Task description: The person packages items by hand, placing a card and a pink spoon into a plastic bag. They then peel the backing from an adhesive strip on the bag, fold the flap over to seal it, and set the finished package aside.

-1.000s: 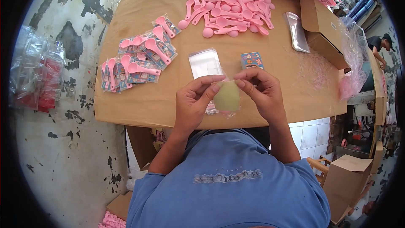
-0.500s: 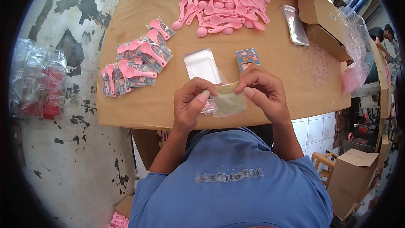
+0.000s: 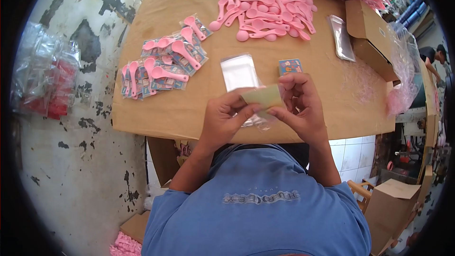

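Observation:
Between my hands, near the table's front edge, is a pale yellow-green card (image 3: 265,96). My left hand (image 3: 225,116) pinches its left end between thumb and fingers. On its right side my right hand (image 3: 303,106) holds it, with the thumb along the lower edge. A clear plastic bag (image 3: 260,122) shows partly below the card; how it meets my fingers is hard to make out. Just beyond my hands lie a stack of clear bags (image 3: 239,73) and a stack of blue printed cards (image 3: 290,66), the latter partly hidden by my right hand.
Pink spoons (image 3: 265,9) are heaped at the back of the table (image 3: 189,114). Packed spoons (image 3: 163,61) lie at left. An open cardboard box (image 3: 369,38) and another bag stack (image 3: 342,38) are at right. Another person (image 3: 431,59) is at the far right.
The card is now raised and tilted between my fingers, its broad face showing. My right fingers have curled in more. The whole view has shifted slightly.

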### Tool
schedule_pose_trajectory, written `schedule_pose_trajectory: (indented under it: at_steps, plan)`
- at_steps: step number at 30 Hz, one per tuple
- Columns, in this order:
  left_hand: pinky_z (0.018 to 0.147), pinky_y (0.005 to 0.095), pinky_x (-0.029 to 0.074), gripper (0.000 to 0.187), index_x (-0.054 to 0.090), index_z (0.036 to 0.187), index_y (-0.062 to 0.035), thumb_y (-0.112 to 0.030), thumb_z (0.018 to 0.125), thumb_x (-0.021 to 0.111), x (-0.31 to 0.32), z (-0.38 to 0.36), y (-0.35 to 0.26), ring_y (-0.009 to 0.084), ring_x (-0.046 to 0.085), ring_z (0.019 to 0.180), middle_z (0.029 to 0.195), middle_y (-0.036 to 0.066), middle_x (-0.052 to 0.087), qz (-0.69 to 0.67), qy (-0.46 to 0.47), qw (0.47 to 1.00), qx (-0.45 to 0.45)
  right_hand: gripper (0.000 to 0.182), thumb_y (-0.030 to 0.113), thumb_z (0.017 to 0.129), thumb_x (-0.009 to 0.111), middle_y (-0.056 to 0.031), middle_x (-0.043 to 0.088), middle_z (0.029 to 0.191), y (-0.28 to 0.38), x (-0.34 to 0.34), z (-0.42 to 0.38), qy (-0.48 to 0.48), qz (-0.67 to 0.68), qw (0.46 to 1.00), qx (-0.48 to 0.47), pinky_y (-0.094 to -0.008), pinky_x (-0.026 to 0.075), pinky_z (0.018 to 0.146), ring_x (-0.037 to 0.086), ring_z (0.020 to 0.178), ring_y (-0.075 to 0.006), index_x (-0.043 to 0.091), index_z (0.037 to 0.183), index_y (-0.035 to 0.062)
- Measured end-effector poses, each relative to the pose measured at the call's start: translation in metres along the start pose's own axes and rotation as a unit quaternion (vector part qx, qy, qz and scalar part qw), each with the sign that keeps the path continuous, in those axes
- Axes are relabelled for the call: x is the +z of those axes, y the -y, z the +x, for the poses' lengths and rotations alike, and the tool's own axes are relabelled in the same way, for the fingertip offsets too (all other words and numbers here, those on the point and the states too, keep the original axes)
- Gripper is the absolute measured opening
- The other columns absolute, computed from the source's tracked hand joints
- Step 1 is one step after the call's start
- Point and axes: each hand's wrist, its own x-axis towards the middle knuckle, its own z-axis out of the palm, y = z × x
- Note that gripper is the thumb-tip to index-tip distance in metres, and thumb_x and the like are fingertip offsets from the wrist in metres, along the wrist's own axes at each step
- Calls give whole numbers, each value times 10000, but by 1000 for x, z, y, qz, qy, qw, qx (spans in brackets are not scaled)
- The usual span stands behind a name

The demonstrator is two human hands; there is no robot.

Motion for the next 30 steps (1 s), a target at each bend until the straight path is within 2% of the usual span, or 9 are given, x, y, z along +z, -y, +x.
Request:
schedule_pose_trajectory:
  at_steps: [3,5,7,10,11,17,20,26,30]
  plan:
    - [884,283,580,320,646,1284,42,68,967,685,-14,5,-17,146,714,1033,1130,118,754,-39,-121,989,77,422,71,851,823,-18,595,974,-8,-1,1,36,-263,963,-41,-240,423,610,480,655,-94,644,1233,84]
    - [882,278,578,311,640,1277,31,59,971,689,-33,15,-24,138,717,1023,1145,109,748,18,-174,964,201,375,92,859,811,-47,602,982,-9,2,1,30,-289,956,-30,-288,470,647,535,683,-150,664,1203,79]
    - [951,295,557,348,606,1308,30,92,968,644,-67,15,-28,177,696,1130,1274,143,698,207,-228,934,182,335,112,867,803,-70,610,993,-14,4,2,25,-311,949,-47,-332,507,688,585,726,-198,679,1175,73]
    - [1035,316,513,395,579,1323,29,143,945,553,-92,36,-39,223,628,1279,1379,166,632,282,-245,910,180,292,140,876,799,-93,616,1014,-28,8,2,32,-342,935,-92,-384,535,754,637,826,-254,693,1138,67]
    - [1113,331,448,450,555,1340,33,165,916,480,-98,34,-40,260,543,1389,1426,172,591,293,-271,909,123,282,149,876,797,-98,614,1019,-31,10,2,43,-353,930,-91,-396,536,775,644,867,-270,696,1126,65]
    - [1135,337,416,372,574,1295,17,122,947,492,-81,20,-12,231,556,1347,1333,148,622,191,-290,920,183,208,148,871,781,-98,595,1030,-47,28,-1,101,-371,920,-76,-413,523,841,611,999,-295,709,1046,63]
    - [908,262,535,285,562,1286,2,23,1003,555,-64,12,-2,158,635,1170,1270,140,655,218,-231,938,137,156,121,876,768,-92,588,1014,-55,31,3,100,-361,924,-74,-417,515,842,600,992,-293,711,1002,51]
    - [568,204,434,238,673,1059,-5,-236,1071,617,-34,-10,10,58,588,651,774,24,669,127,-196,971,-50,87,81,883,759,-88,590,977,-45,25,10,16,-313,941,-128,-401,495,804,587,935,-281,711,930,26]
    - [541,193,396,412,723,993,-6,-360,1104,544,-30,-13,19,43,541,604,718,20,657,151,-132,977,-76,74,70,883,757,-85,598,979,-38,19,12,-13,-316,933,-170,-393,492,761,585,898,-270,709,922,29]
